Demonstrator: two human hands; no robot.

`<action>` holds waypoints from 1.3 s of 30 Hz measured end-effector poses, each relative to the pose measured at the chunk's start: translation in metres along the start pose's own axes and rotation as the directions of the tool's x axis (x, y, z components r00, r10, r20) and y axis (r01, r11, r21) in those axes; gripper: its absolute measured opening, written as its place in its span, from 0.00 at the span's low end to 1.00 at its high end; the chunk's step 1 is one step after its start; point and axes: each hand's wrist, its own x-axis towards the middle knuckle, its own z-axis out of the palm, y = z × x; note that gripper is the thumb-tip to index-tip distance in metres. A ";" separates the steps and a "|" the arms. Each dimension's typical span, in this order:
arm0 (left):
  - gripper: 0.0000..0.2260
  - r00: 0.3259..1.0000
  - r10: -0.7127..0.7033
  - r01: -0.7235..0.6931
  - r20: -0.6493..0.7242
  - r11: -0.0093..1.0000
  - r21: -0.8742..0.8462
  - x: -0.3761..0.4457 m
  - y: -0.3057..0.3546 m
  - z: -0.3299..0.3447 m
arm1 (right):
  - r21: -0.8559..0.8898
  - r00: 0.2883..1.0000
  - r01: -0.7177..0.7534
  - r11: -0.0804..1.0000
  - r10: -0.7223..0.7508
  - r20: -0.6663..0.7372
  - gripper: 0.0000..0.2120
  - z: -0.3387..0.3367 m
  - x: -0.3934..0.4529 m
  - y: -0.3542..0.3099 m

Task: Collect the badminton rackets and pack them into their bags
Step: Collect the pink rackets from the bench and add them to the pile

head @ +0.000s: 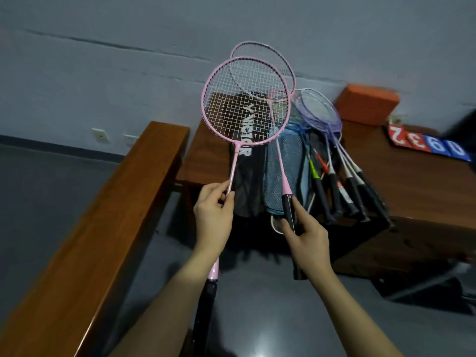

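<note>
Left hand (213,210) pinches one pink racket's shaft (233,168). Right hand (306,235) grips the second pink racket's handle (288,210), both above the desk (412,181).

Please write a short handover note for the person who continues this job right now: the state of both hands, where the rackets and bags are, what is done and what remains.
Left hand: pinches the shaft of the front pink racket.
Right hand: grips the black handle of the second pink racket.
Both rackets are held up in the air, heads overlapping, above the table.
On the table: a black Victor bag, a blue mesh bag, and a pile of other rackets, some purple, handles over the edge.
Done: the pink pair is collected.
Left: no racket is visibly packed; put the pink pair in a bag, then the pile.
</note>
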 end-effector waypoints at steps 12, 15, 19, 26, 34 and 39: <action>0.11 0.996 0.050 -0.049 0.080 0.999 -0.009 0.054 0.028 0.181 | 0.046 0.993 -0.118 0.992 0.117 0.014 0.28 -0.084 0.092 0.113; 0.11 0.993 0.039 -0.038 0.109 0.999 -0.016 0.078 0.025 0.231 | 0.016 0.988 -0.151 0.988 0.150 0.026 0.28 -0.094 0.132 0.141; 0.11 0.988 0.015 -0.011 0.153 1.000 -0.024 0.113 0.021 0.289 | 0.028 0.974 -0.209 0.978 0.205 0.097 0.26 -0.104 0.188 0.167; 0.13 0.975 -0.068 0.064 0.212 0.998 0.025 0.147 -0.002 0.364 | -0.123 0.977 -0.166 0.978 0.180 0.116 0.26 -0.112 0.242 0.200; 0.13 0.960 -0.147 0.133 0.237 0.988 0.076 0.149 -0.005 0.440 | -0.105 0.952 -0.202 0.974 0.220 0.211 0.27 -0.128 0.274 0.259; 0.16 0.942 -0.180 0.154 0.283 0.982 0.111 0.132 0.001 0.483 | 0.007 0.924 -0.245 0.970 0.231 0.303 0.27 -0.141 0.286 0.290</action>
